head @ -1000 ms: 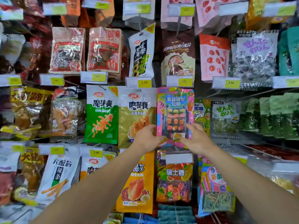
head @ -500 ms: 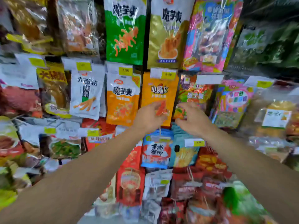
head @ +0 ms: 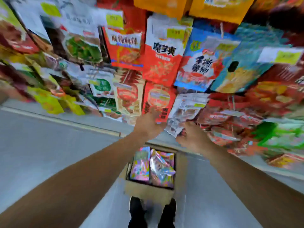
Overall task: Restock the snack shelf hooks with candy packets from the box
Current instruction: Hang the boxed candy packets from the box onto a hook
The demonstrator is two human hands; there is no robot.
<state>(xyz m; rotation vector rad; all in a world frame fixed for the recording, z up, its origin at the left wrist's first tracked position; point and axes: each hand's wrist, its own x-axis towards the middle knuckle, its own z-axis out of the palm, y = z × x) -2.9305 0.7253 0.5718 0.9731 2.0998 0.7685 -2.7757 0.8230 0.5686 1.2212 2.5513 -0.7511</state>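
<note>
Both the left hand (head: pixel 148 125) and right hand (head: pixel 195 139) hang empty with loosened fingers above the floor box (head: pixel 148 192); candy packets (head: pixel 153 167) inside await hanging; much restocking apparently remains.

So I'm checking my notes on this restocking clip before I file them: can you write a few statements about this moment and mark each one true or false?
1. The cardboard box stands on the floor just ahead of the person's shoes. True.
2. The box is empty. False: colourful candy packets lie inside it.
3. Both hands are stretched out in front of the lowest hanging packets, above the box. True: the left hand and the right hand are out in front of them.
4. The right hand holds a green packet clear of the shelf. False: no packet shows in it, though blur hides the fingers.
5. The shelf hooks above the hands are bare. False: they are packed with snack packets.
</note>
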